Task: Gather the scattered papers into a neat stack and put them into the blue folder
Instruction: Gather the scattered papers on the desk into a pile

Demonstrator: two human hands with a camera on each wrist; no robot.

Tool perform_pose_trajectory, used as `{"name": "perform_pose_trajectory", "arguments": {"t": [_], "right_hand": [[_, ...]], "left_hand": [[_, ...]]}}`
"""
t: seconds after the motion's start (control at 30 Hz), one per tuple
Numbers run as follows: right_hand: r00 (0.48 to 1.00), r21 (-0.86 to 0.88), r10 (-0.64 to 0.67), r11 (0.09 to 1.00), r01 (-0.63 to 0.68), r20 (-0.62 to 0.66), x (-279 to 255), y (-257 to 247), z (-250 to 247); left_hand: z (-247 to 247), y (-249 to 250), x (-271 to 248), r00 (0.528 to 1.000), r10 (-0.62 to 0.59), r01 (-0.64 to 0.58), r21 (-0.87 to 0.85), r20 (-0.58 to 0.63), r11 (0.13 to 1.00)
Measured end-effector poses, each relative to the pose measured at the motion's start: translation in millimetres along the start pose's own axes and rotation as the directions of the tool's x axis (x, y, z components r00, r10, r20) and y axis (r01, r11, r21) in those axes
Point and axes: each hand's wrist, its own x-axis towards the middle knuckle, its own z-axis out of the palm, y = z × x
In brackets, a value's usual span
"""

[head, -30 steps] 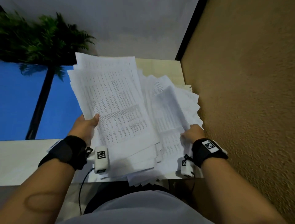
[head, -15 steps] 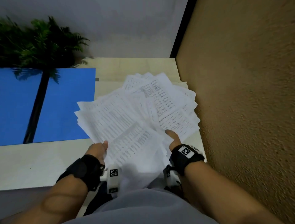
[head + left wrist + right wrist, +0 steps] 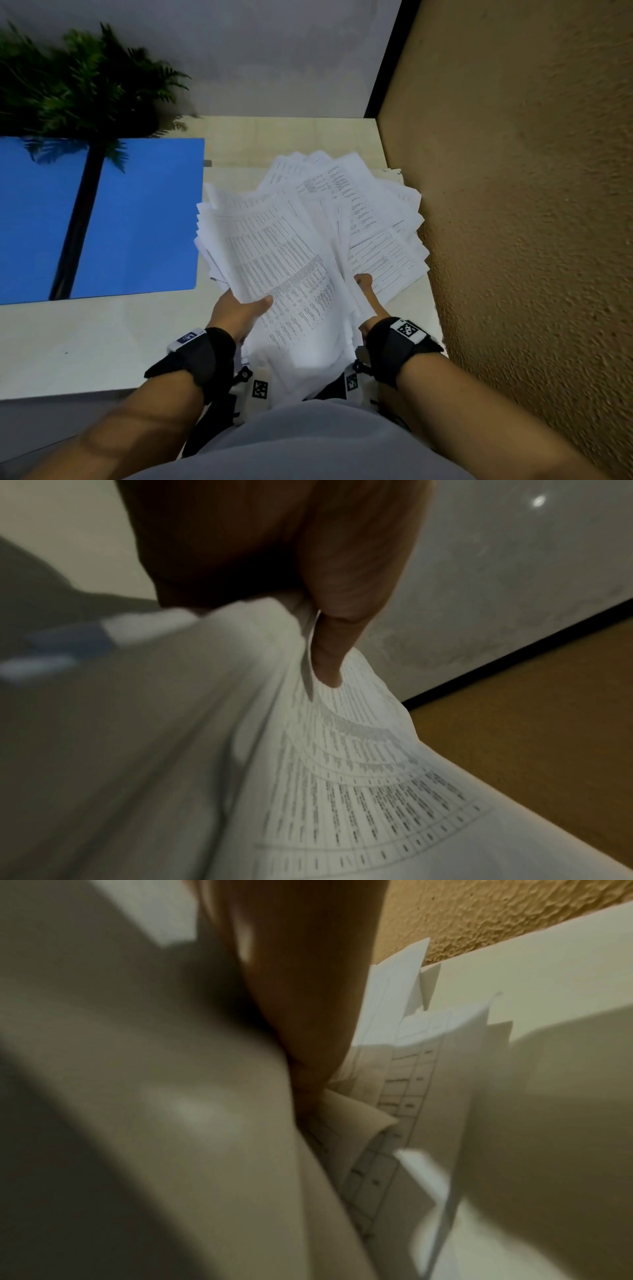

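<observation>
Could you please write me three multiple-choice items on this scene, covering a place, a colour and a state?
1. Where does the folder lie relative to the papers?
A. To their left
B. To their right
C. On top of them

2. What colour is the folder?
A. Red
B. Blue
C. Green

3. How are the papers arranged?
A. One squared stack
B. Fanned out unevenly
C. Rolled into a tube

Answers: 1 A, it lies flat on the desk to their left. 2 B, its surface is plainly blue. 3 B, corners splay out while the left hand and right hand hold them.
</observation>
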Motion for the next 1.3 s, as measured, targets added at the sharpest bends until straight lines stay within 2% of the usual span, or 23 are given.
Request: {"name": "perform_pose_trajectory", "arguments": {"t": [0.07, 0.13, 0.2, 0.27, 0.33, 0.43, 0.6, 0.67, 0.7, 0.77, 0.9, 1.0, 1.07, 1.17, 1.27, 1.3], "right_hand": [[0.999, -0.017, -0.017, 1.0, 0.018, 0.048, -0.7, -14.9, 3.5], [0.991, 0.042, -0.085, 0.996, 0.081, 0.106, 1.3, -37.2, 4.1], [0.987, 0.119, -0.144, 0.984, 0.136, 0.065, 6.3, -58.3, 3.1], [0.981, 0.307, -0.194, 0.932, 0.191, -0.022, 19.5, -66.6, -7.3], [0.985, 0.411, -0.15, 0.895, 0.173, -0.087, 37.6, -78.2, -15.5], [0.987, 0.487, -0.156, 0.861, 0.15, -0.029, 43.3, -98.4, -11.3], [0.988, 0.505, -0.144, 0.849, 0.156, -0.063, 59.1, -113.7, 19.0], [0.979, 0.389, -0.129, 0.903, 0.183, -0.16, 58.7, -115.0, 18.2], [0.961, 0.265, -0.154, 0.94, 0.214, -0.23, 57.3, -115.7, 13.8], [0.898, 0.155, -0.189, 0.951, 0.268, -0.397, 61.5, -116.5, -4.5], [0.803, -0.113, -0.29, 0.956, 0.272, -0.52, 71.8, -116.8, -48.1], [0.839, -0.266, -0.358, 0.927, 0.265, -0.41, 86.3, -112.7, -72.5], [0.885, -0.251, -0.288, 0.946, 0.204, -0.366, 84.1, -116.4, -85.3], [0.9, -0.273, -0.331, 0.928, 0.256, -0.284, 74.9, -115.5, -92.0], [0.922, -0.129, -0.339, 0.939, 0.319, -0.187, 63.5, -111.2, -80.1], [0.928, -0.005, -0.321, 0.945, 0.326, -0.188, 62.3, -108.1, -75.1]], "left_hand": [[1.2, -2.6, 3.8, 0.999, 0.012, -0.012, 0.002, -0.047, 1.0], [-2.7, -1.4, 9.5, 0.993, 0.006, -0.007, -0.008, -0.116, 1.0], [-11.9, 2.5, 13.7, 0.991, 0.011, -0.016, -0.038, -0.131, 0.999], [-22.8, 6.9, 16.8, 0.993, 0.03, -0.038, -0.063, -0.112, 0.997], [-30.9, 9.7, 18.8, 0.994, 0.053, -0.057, -0.04, -0.099, 0.998], [-33.5, 8.5, 21.4, 0.997, 0.027, -0.027, 0.009, -0.078, 1.0], [-33.9, -0.3, 30.5, 0.999, -0.004, 0.007, 0.073, -0.044, 0.997], [-36.0, -2.9, 34.8, 0.998, 0.017, -0.014, 0.058, -0.062, 0.998], [-37.3, -3.3, 35.6, 0.996, 0.031, -0.026, 0.056, -0.083, 0.998], [-40.6, -4.9, 37.3, 0.991, 0.048, -0.043, 0.047, -0.121, 0.998], [-45.5, -4.6, 40.7, 0.983, 0.071, -0.065, 0.04, -0.167, 0.997], [-48.1, -4.5, 43.2, 0.975, 0.089, -0.078, 0.061, -0.205, 0.995], [-51.3, -6.6, 44.3, 0.971, 0.074, -0.065, 0.047, -0.226, 0.997], [-55.6, -12.1, 44.4, 0.973, 0.027, -0.021, 0.027, -0.23, 0.999], [-55.5, -15.7, 46.7, 0.98, 0.007, -0.007, -0.003, -0.2, 1.0], [-53.6, -15.3, 46.0, 0.982, 0.005, -0.008, -0.017, -0.189, 1.0]]}}
